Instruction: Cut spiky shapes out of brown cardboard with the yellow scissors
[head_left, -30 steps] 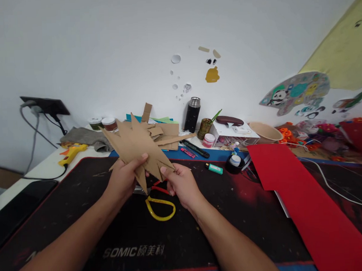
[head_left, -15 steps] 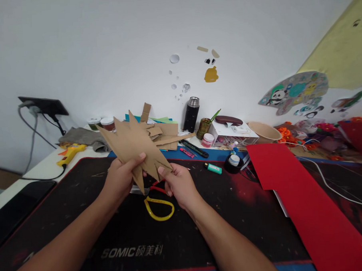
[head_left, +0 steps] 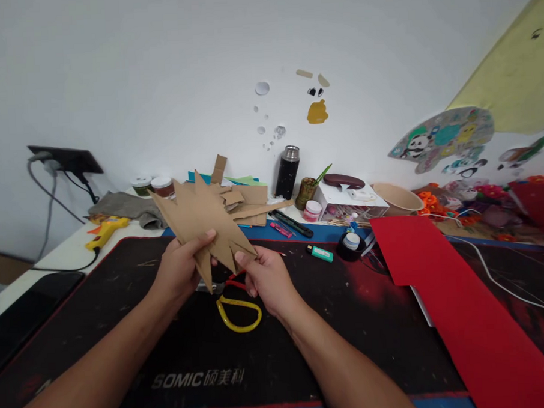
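Both my hands hold up a spiky, star-like brown cardboard cutout over a black desk mat. My left hand pinches its lower left part, thumb on the front. My right hand grips a lower right spike between thumb and fingers. Under the hands, on the mat, lie scissors with yellow and red handles.
Cardboard scraps pile up behind the cutout. A yellow glue gun lies at the left, a black flask, a cutter and small jars at the back. A red paper sheet covers the right side, with a white cable across it.
The cutout and both hands have shifted only slightly; the grip stays the same.
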